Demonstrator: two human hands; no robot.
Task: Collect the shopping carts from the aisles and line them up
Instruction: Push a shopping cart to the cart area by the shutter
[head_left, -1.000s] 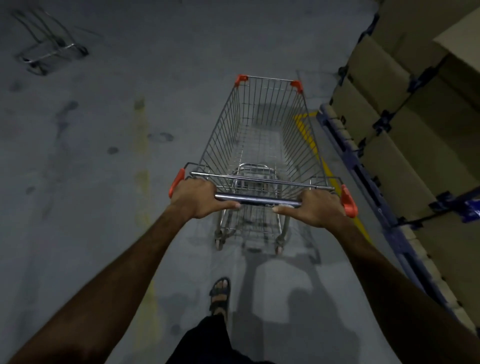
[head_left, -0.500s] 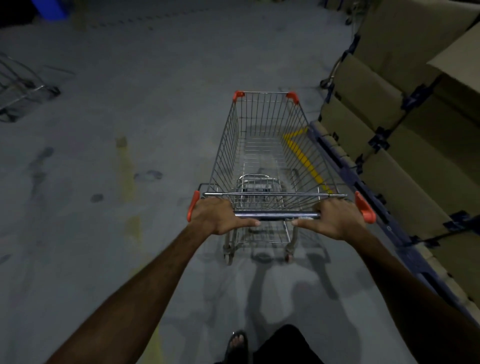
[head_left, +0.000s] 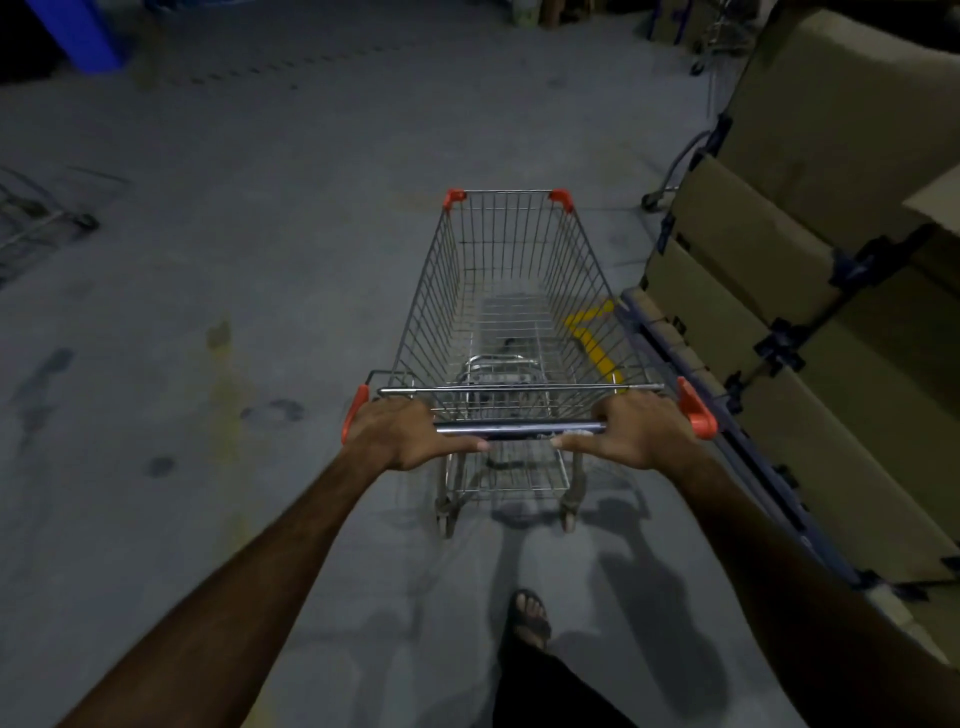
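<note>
Wire shopping cart (head_left: 511, 291) on grey concrete floor (head_left: 260, 234), basket empty, orange corner caps, dark handle bar (head_left: 519, 429), left hand (head_left: 402, 434) and right hand (head_left: 631, 434) curled round the bar ends, stacked cardboard boxes (head_left: 810, 270) just right, no legible writing

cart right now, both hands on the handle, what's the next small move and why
Probably push the shopping cart straight ahead, easing slightly left. Left hand and right hand both grip the handle bar, the floor ahead looks open, and the stacked cardboard boxes sit close along its right side.
</note>
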